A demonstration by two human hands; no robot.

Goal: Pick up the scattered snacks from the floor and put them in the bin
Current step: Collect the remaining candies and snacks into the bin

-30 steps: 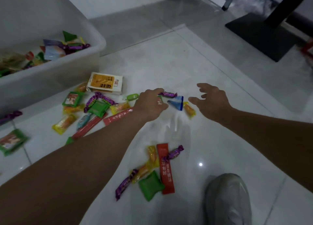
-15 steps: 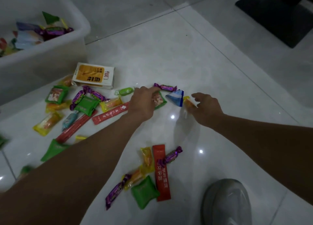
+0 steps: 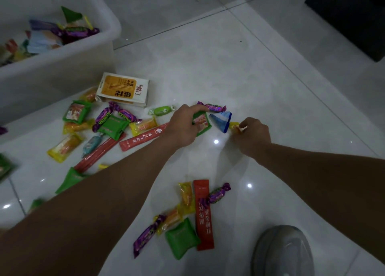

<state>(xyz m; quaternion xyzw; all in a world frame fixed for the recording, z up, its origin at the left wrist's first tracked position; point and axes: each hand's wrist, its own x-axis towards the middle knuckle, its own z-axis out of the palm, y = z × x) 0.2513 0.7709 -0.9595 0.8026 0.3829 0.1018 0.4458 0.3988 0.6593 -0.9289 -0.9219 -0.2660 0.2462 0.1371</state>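
The white tiled floor (image 3: 229, 67) fills nearly the whole view, and it is shiny with small light spots. At the upper left stands the white plastic bin (image 3: 62, 71), and several snacks in green, purple and blue wrappers lie inside it. A black flat base (image 3: 350, 19) is at the upper right corner. A grey shoe (image 3: 281, 252) is at the lower right.

Both bare forearms reach forward to the middle of the floor. The left hand (image 3: 185, 126) has its fingers curled over the left side of a green picture packet (image 3: 203, 123), which lies on the floor. The right hand (image 3: 253, 134) pinches a yellow candy (image 3: 234, 126) with closed fingertips, low at the floor.

An orange and white snack box (image 3: 123, 90) lies just beside the bin. A pink-red stick sachet (image 3: 141, 137) runs under the left wrist. A darker red stick sachet (image 3: 204, 215) lies near the shoe, in a group with a plain green packet (image 3: 182, 237), yellow packets and two purple candies. A blue triangular packet (image 3: 221, 120) lies between the two hands, touching the yellow candy. A purple twisted candy (image 3: 212, 107) is just above the left fingers, and a small green candy (image 3: 161, 110) is left of that hand. More green, yellow and purple snacks lie between the box and the left forearm.
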